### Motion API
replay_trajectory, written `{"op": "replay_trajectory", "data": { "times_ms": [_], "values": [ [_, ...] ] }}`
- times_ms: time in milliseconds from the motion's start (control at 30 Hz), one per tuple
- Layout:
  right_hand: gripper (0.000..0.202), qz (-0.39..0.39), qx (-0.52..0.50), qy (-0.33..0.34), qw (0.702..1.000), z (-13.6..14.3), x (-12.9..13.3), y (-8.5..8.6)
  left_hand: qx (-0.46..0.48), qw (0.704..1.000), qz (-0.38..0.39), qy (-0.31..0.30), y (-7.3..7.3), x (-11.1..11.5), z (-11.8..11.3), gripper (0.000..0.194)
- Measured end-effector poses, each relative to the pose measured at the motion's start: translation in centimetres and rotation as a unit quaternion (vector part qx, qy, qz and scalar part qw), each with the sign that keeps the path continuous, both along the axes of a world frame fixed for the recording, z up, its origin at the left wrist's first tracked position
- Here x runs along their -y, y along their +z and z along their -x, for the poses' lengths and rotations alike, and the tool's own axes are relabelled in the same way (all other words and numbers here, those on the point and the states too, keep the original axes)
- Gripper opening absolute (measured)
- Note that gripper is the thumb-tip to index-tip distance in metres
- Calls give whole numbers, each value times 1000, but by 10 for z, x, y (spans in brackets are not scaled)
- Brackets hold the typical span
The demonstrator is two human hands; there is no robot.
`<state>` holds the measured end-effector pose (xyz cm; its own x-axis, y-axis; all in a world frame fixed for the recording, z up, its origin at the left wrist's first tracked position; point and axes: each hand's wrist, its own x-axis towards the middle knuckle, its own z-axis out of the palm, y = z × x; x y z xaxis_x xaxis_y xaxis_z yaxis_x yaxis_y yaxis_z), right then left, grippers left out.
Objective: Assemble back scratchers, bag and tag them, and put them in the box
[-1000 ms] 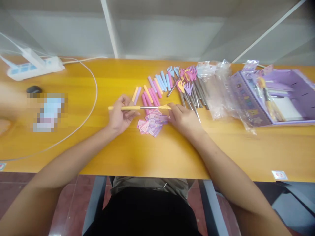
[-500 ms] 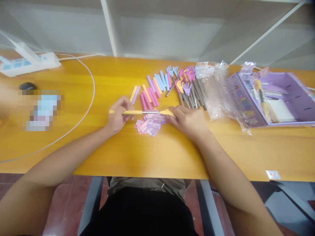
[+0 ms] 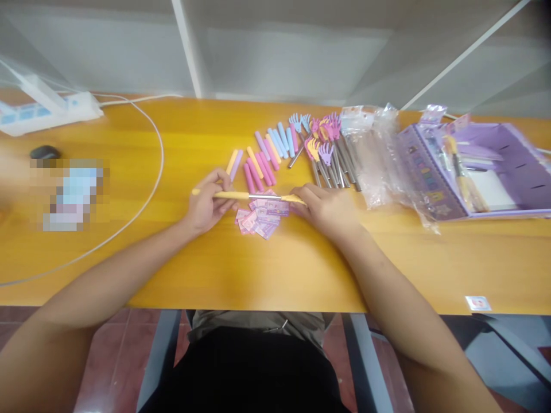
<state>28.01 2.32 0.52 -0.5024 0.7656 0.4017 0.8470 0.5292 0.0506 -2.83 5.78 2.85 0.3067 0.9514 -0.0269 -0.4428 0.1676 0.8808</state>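
Between my hands lies a yellow back scratcher with a metal shaft, held level across the table. My left hand is closed around its yellow handle. At the other end, the fingers of my right hand grip its yellow claw head, partly covering it. Below the shaft is a small pile of pink and purple printed cards. Just beyond are loose coloured handle tubes in pink, purple, yellow and blue. Several claw heads on metal rods lie in a bunch to the right of the tubes.
Clear plastic bags lie beside a purple display box on the right. At left are a power strip, a white cable, a black mouse and a blurred-out object. A small sticker lies near the front edge.
Both hands keep their hold on the back scratcher. The claw head appears turned slightly, showing more edge-on. Otherwise the view has only shifted a little.
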Motion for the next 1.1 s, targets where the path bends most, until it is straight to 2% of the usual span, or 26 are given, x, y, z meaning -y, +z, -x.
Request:
{"op": "replay_trajectory", "data": {
  "times_ms": [200,333,500,733,833,933,1100],
  "values": [
    [36,11,-10,-5,1000,5,2,3,-9,1000,28,-1,0,-3,2,10],
    [42,6,-9,7,1000,5,4,6,-23,999,15,-31,0,-4,4,6],
    [36,-20,-7,16,1000,4,2,5,-9,999,27,-30,-1,-5,4,7],
    [29,-25,-35,-3,999,0,0,14,14,993,116,3,11,-13,3,22],
    [28,-17,-57,-24,998,-12,-5,17,19,988,146,39,18,-23,10,28],
    [32,-8,-76,-72,994,-32,-14,16,39,986,144,81,23,-38,22,31],
    [33,-18,-100,-144,984,-72,-21,17,61,986,134,83,26,-66,43,32]
  ]
}}
